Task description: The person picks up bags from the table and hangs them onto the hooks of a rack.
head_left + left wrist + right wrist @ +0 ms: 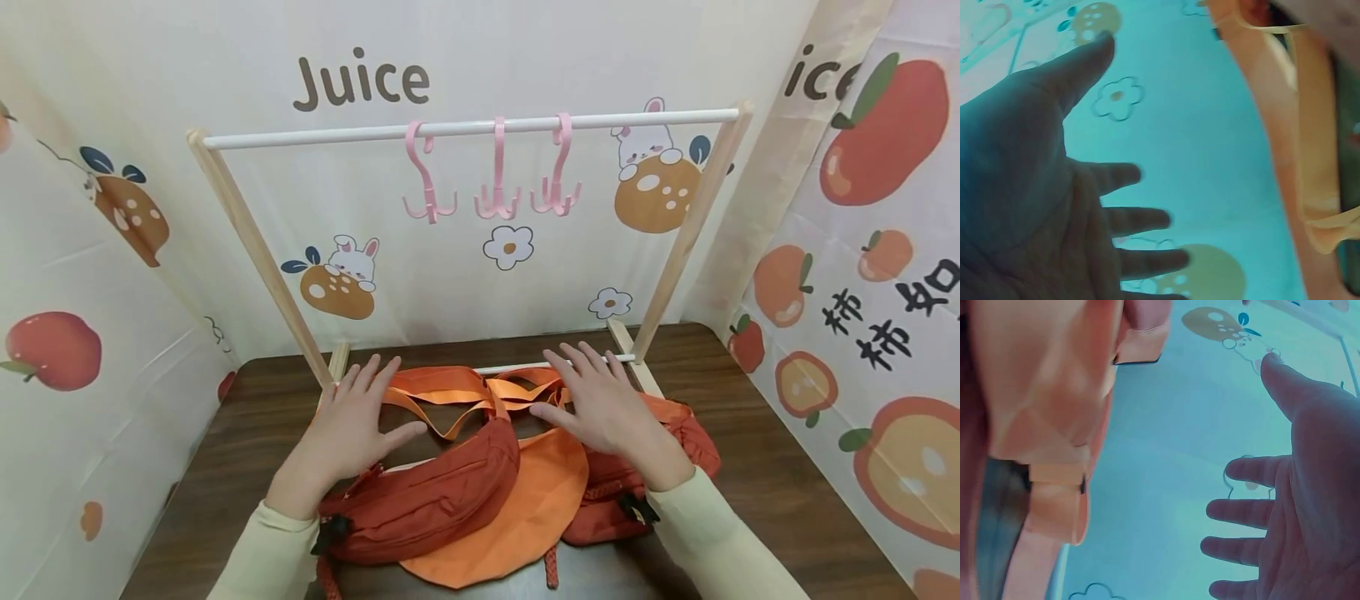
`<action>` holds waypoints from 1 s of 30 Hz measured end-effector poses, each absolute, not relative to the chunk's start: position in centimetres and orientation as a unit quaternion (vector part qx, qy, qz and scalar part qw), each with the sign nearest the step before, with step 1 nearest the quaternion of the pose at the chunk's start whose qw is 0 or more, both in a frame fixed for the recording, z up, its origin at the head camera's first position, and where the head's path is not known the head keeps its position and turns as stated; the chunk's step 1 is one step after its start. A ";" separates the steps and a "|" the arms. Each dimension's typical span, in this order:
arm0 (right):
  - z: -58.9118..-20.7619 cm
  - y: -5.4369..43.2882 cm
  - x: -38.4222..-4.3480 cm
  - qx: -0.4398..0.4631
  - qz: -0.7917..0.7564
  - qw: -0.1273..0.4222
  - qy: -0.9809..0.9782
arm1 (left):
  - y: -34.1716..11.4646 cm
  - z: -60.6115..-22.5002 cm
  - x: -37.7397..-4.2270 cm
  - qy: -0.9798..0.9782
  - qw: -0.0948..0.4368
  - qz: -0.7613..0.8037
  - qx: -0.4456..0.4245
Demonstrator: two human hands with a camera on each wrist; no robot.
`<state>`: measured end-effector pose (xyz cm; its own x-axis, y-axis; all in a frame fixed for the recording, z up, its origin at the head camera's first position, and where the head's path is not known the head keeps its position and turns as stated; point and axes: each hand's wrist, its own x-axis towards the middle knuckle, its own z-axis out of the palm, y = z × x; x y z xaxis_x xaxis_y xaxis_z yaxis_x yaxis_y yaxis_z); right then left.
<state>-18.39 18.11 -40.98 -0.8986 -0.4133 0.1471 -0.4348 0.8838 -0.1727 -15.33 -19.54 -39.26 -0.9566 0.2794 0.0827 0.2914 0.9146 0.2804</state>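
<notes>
I note left hand (351,427) and right hand (609,410) spread, holding nothing, left bag (427,504) nearer the left, its long axis slanting away rightward.

Left grip (351,427) and right grip (602,406) with straight, parted fingers (364,379), thumbs (403,436) inward, sleeved forearms (723,533) slanted toward each other

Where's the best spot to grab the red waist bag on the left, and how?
I'd grip the red waist bag by its rounded right end, coming from above: that end lies on top of the orange fabric, and neither hand covers it.
</notes>
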 end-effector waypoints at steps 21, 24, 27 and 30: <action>-39.4 12.6 -22.0 0.288 0.037 0.000 -0.957 | -23.9 -40.4 -22.9 -0.986 -0.051 -0.099 -0.121; -39.5 12.0 -22.5 0.290 0.027 -0.007 -0.957 | -24.2 -41.0 -23.8 -0.986 -0.062 -0.092 -0.121; -39.7 11.5 -23.0 0.293 0.022 -0.015 -0.956 | -24.4 -41.8 -24.7 -0.986 -0.065 -0.084 -0.126; -39.9 11.0 -23.4 0.296 0.016 -0.022 -0.955 | -24.6 -42.6 -25.4 -0.987 -0.062 -0.074 -0.130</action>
<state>-23.40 11.00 -39.94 -0.8233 -0.5667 -0.0330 -0.5653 0.8238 -0.0432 -25.43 -24.55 -42.63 -0.9584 0.2660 -0.1033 0.2476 0.9552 0.1623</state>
